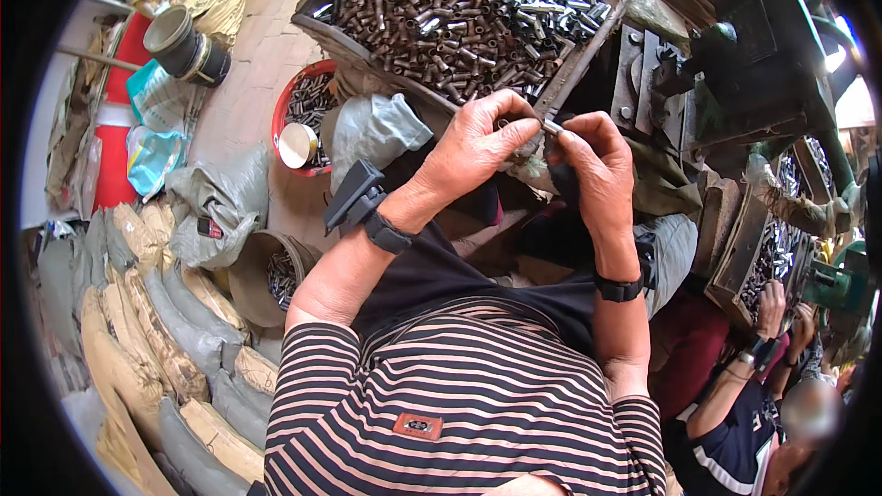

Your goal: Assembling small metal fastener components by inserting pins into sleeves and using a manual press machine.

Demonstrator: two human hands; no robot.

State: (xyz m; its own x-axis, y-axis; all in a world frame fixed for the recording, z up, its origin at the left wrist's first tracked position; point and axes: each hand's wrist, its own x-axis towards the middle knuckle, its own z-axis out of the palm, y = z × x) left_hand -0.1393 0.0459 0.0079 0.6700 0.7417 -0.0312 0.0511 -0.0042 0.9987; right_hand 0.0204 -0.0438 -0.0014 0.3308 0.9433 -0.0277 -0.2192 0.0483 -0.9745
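Note:
Between my two hands, just in front of a large bin, is a small shiny metal tube (551, 127). My left hand (473, 149) is closed, its thumb and forefinger pinching at the tube's left end. On the other end the thumb and fingers of my right hand (599, 163) are closed as well. Fingertips hide part of the tube. Behind my hands, many short metal tubes (450, 14) lie heaped in the bin (581, 57), brownish on the left and brighter silver on the right.
A dark machine (753, 55) stands at the right. Left of my knees are a red bucket (279, 124) and a tan bucket (253, 280), both holding metal parts. Filled sacks (138, 312) are stacked at the left. At lower right, a co-worker's hand (770, 310) is by another parts tray.

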